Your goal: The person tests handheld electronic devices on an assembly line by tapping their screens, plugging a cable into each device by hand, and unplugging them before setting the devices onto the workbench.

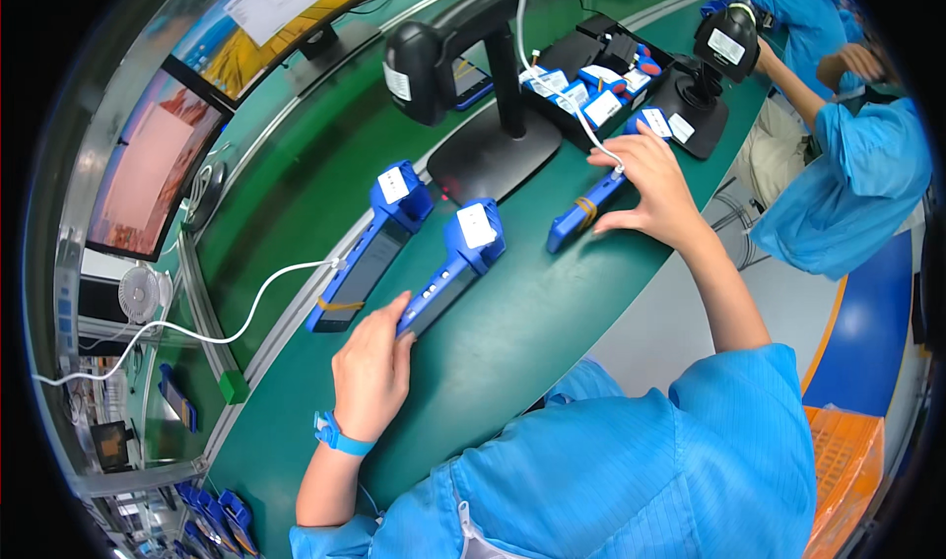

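Across the green bench, the worker's left hand has its thumb and fingers nearly closed about the lower end of a blue plastic handheld device with a white-labelled head. The right hand arches over a second blue handheld with a yellow band around it, near the bench's edge. Its thumb is spread well away from the bent fingers; I cannot tell whether they grip. A white cable runs to that device by the fingers.

Beyond it, a shallow black tray holds blue, white-labelled pieces heaped at the near side and dark blocks behind; they overlap too much to count. At lower right, an orange crate shows clear plastic over it; the frame's rim cuts it off, and I can't make out its contents.

The right hand hides the middle of its device. The left fingers cover the other's bottom end, and its screen shows only as a thin slant. The blue handhelds at lower left are partly cut off.
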A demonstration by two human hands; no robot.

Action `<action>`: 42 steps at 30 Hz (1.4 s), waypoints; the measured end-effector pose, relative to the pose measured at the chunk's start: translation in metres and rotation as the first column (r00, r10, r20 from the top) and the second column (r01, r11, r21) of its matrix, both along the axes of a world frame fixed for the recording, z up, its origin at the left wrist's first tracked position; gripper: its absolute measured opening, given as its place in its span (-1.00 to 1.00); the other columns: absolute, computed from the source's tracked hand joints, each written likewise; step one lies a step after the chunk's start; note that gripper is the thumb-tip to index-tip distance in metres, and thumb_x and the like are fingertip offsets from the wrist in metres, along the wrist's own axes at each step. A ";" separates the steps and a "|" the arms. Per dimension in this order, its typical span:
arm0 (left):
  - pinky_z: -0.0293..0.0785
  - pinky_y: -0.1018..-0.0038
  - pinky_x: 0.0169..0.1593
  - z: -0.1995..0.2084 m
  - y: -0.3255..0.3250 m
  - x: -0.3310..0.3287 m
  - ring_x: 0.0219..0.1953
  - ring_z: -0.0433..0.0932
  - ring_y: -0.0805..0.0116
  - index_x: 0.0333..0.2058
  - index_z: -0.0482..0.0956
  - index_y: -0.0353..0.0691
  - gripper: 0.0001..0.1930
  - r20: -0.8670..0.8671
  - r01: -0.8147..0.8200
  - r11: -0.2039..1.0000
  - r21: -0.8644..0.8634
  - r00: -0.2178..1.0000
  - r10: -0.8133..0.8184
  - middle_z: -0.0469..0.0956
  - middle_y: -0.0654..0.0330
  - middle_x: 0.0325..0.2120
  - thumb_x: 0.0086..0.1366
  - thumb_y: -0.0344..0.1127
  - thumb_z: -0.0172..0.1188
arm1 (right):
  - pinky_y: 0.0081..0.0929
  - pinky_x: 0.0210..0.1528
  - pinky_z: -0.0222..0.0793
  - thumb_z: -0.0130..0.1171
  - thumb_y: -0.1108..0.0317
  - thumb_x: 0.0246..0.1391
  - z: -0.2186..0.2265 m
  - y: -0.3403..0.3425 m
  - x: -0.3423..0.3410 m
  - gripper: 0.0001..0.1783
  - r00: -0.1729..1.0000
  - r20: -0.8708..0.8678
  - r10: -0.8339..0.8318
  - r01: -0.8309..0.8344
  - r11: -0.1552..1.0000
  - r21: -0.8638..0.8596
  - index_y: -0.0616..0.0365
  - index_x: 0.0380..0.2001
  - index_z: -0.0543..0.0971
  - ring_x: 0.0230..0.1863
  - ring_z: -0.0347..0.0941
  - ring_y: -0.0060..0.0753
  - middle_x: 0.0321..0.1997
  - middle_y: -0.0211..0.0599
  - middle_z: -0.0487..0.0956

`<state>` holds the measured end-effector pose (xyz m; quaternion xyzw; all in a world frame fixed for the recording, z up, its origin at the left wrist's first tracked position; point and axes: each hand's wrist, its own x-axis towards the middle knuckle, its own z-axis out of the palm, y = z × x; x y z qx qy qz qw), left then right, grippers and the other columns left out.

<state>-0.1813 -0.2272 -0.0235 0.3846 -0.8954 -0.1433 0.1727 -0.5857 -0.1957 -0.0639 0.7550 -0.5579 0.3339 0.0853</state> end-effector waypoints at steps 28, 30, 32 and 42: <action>0.51 0.17 -0.05 -0.004 0.051 -0.066 -0.11 0.59 0.04 0.08 0.45 -0.32 -0.43 -0.111 0.205 0.975 -0.091 0.970 -0.214 0.58 0.04 -0.16 0.11 -0.26 0.39 | -0.30 -0.45 0.08 0.37 0.32 -0.12 0.017 0.038 0.134 -0.80 0.953 0.027 0.302 -0.300 0.952 -0.069 0.11 -0.52 0.53 -0.51 0.31 -0.23 -0.57 -0.34 0.35; 0.54 0.21 -0.24 -0.015 0.052 -0.058 -0.27 0.61 0.09 -0.03 0.50 -0.30 -0.58 -0.086 0.193 0.981 -0.032 0.977 -0.195 0.59 0.07 -0.31 0.15 -0.31 0.35 | -0.34 -0.43 0.10 0.29 0.33 0.05 0.017 0.046 0.145 -0.82 0.944 0.043 0.326 -0.325 0.945 -0.040 0.13 -0.51 0.51 -0.52 0.31 -0.31 -0.57 -0.35 0.39; 0.53 0.23 -0.35 -0.016 0.053 -0.048 -0.38 0.61 0.08 -0.11 0.53 -0.26 -0.69 -0.173 0.157 0.981 -0.115 0.969 -0.175 0.58 0.08 -0.41 0.18 -0.34 0.31 | -0.38 -0.40 0.14 0.12 0.33 0.26 0.022 0.055 0.151 -0.77 0.748 0.613 0.254 -0.243 0.965 -0.102 0.14 -0.50 0.50 -0.51 0.30 -0.38 -0.56 -0.36 0.43; 0.55 0.27 -0.29 0.067 0.069 0.140 -0.32 0.66 0.05 -0.11 0.61 -0.20 -0.69 0.046 0.042 0.927 0.372 0.997 -0.064 0.66 0.10 -0.35 0.22 -0.22 0.34 | -0.40 -0.22 0.24 0.33 0.29 0.10 0.055 -0.008 0.189 -0.89 0.944 0.168 0.285 -0.308 0.942 0.133 0.04 -0.32 0.68 -0.36 0.53 -0.39 -0.40 -0.45 0.64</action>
